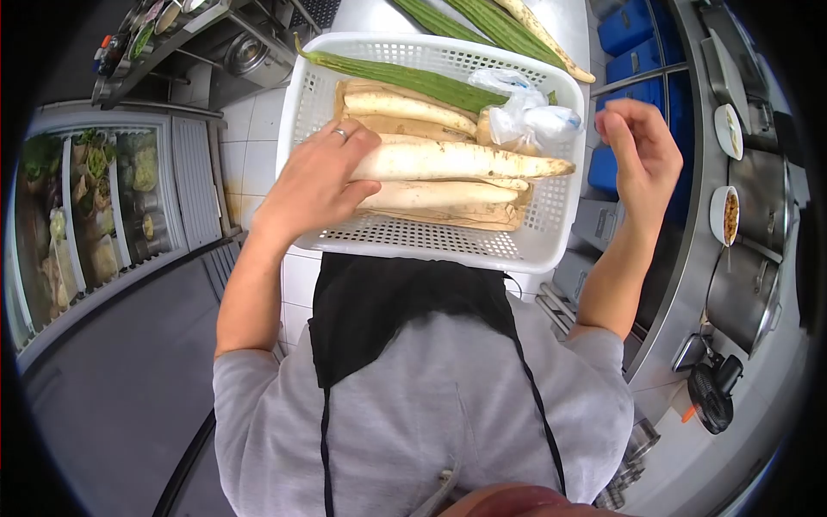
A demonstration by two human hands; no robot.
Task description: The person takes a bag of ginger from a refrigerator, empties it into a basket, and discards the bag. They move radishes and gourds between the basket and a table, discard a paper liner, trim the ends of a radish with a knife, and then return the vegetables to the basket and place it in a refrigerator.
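Note:
A white plastic basket [553, 226] holds long white radishes, brown paper, a green ridged gourd [388, 77] and a knotted clear plastic bag [525, 116]. My left hand [326, 172], with a ring on one finger, grips the thick left end of the uppermost radish [457, 157], whose tapered tip points right. Another radish [448, 195] lies just below it, on brown paper [465, 217]. Past the basket's right rim, my right hand [639, 151] is raised with its fingers curled; whether anything is between them cannot be made out.
More green gourds [482, 24] and a pale radish [547, 39] lie beyond the basket. On the left is a glass-topped cooler [95, 202] with vegetables. A steel counter [689, 258] with white dishes [724, 215] runs along the right, near blue bins [627, 30].

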